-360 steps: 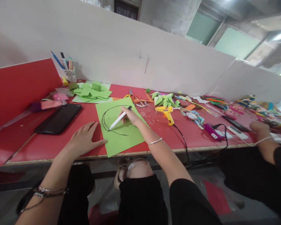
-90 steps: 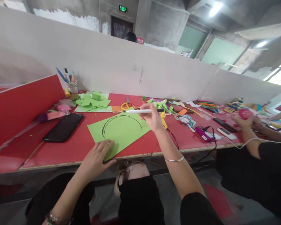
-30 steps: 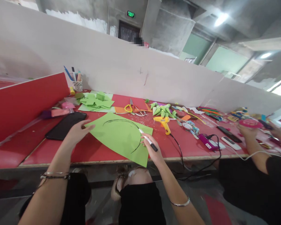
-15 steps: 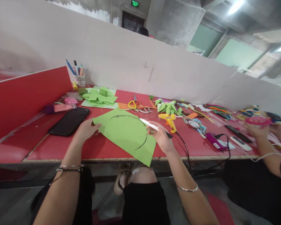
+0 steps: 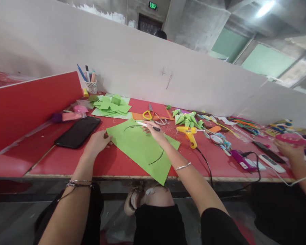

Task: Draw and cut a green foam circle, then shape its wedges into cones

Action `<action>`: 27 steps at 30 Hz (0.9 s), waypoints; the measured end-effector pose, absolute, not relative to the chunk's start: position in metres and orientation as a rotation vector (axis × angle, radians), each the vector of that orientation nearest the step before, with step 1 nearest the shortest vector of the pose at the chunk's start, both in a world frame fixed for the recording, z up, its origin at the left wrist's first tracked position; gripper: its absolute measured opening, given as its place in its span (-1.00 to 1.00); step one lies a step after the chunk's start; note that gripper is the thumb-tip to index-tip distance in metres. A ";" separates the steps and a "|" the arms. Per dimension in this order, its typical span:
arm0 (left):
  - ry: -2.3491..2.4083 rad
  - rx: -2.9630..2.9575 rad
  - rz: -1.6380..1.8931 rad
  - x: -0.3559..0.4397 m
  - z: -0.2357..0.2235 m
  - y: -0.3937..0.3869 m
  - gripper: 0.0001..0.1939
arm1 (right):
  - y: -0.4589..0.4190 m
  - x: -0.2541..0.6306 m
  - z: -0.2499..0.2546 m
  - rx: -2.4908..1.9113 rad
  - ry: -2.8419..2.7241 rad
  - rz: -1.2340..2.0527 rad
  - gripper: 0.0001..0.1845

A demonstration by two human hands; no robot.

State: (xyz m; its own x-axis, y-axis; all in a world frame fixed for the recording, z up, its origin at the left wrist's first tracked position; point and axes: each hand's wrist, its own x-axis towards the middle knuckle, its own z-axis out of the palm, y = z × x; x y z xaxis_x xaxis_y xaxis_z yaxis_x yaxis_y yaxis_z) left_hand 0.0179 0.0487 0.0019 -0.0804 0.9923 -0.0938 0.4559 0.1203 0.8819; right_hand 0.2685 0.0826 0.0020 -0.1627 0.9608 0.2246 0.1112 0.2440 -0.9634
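Right hand [image 5: 156,134]: closed round a white marker [image 5: 142,125], tip pointing left over upper part of green sheet [image 5: 136,146]; tip contact unclear.
Left hand [image 5: 98,143]: at sheet's left corner, fingers bent; cannot tell if gripping.
Green sheet: on red table [image 5: 73,165], near corner overhanging front edge; black curved lines.
Beside left hand: black phone [image 5: 78,132].
Right of sheet: yellow glue gun [image 5: 190,136].

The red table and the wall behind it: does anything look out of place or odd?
Two things: the green sheet lies askew, its near corner jutting past the front edge of the red table, and small scribbles look stray on the pale wall.
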 end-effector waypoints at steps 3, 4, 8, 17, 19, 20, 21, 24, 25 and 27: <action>1.654 1.474 0.878 0.019 0.003 0.048 -0.89 | 0.082 0.264 -0.004 -1.053 -1.509 1.120 -0.70; 1.661 1.499 0.864 0.019 0.003 0.048 -0.89 | 0.081 0.264 -0.005 -1.059 -1.509 1.136 -0.70; 1.675 1.568 0.812 0.019 0.003 0.046 -0.85 | 0.081 0.265 -0.007 -1.068 -1.522 1.140 -0.71; 1.693 1.684 0.795 0.015 -0.004 0.049 -0.82 | 0.086 0.264 -0.012 -1.116 -1.555 1.090 -0.72; 1.709 1.703 0.780 0.016 -0.003 0.049 -0.82 | 0.086 0.263 -0.012 -1.125 -1.569 1.078 -0.73; 1.715 1.704 0.775 0.017 -0.002 0.048 -0.81 | 0.085 0.263 -0.011 -1.129 -1.581 1.074 -0.73; 1.719 1.701 0.773 0.017 -0.001 0.048 -0.81 | 0.084 0.263 -0.011 -1.131 -1.597 1.067 -0.73; 1.718 1.686 0.757 0.019 0.002 0.046 -0.79 | 0.081 0.262 -0.008 -1.121 -1.680 1.044 -0.72; 1.712 1.683 0.753 0.019 0.003 0.046 -0.79 | 0.079 0.261 -0.007 -1.109 -1.710 1.038 -0.72; 1.708 1.682 0.748 0.019 0.003 0.046 -0.79 | 0.076 0.261 -0.004 -1.074 -1.766 1.037 -0.72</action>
